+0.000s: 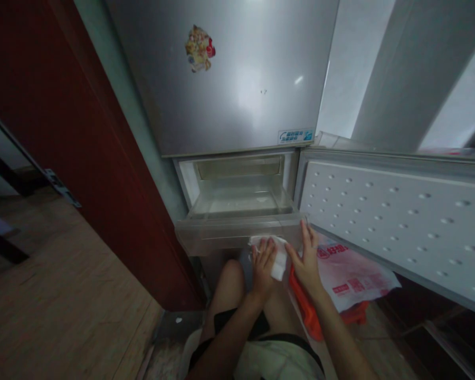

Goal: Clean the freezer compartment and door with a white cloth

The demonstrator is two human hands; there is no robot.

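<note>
Lying against the clear freezer drawer (214, 235), a white cloth (279, 267) is covered by the left hand (263, 269), fingers outstretched; the drawer's corner is touched by the right hand (307, 264), fingers parted.

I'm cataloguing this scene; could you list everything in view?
fridge: 1, silver, centre
lower fridge door: 1, white inside, open at right
drawer: 1, clear, pulled out of fridge
sticker: 1, multicoloured, on fridge
label: 1, blue-white, on fridge
wooden door: 1, reddish brown, left
bag: 1, white and red, right
orange object: 1, orange, beneath bag
cloth: 1, white, at drawer front
floor: 1, brown, left
left hand: 1, on cloth
right hand: 1, at drawer's corner
legs: 2, bottom centre
</note>
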